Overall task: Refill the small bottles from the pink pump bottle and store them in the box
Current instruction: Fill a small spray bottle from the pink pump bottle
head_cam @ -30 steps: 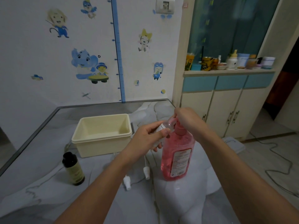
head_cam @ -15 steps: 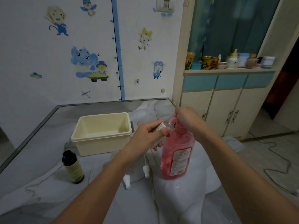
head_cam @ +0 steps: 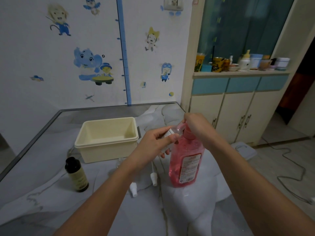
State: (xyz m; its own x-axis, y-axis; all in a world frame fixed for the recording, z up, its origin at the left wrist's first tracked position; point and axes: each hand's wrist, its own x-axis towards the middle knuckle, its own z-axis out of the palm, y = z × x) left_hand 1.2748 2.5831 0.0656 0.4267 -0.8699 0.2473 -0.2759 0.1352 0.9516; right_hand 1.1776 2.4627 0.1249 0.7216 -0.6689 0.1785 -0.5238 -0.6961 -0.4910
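left hand [head_cam: 154,142] gripping small bottle [head_cam: 171,133], seemingly at pump

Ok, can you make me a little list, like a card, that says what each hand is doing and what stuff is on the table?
left hand: holds a small clear bottle tilted at the pump spout
right hand: on top of the pink pump bottle
box: cream, open, nothing seen inside, behind the left hand
dark bottle: upright, capped, left of the arms
white caps: two, lying on the table near the pink pump bottle
another small clear bottle: possibly behind the left forearm, too hidden to tell
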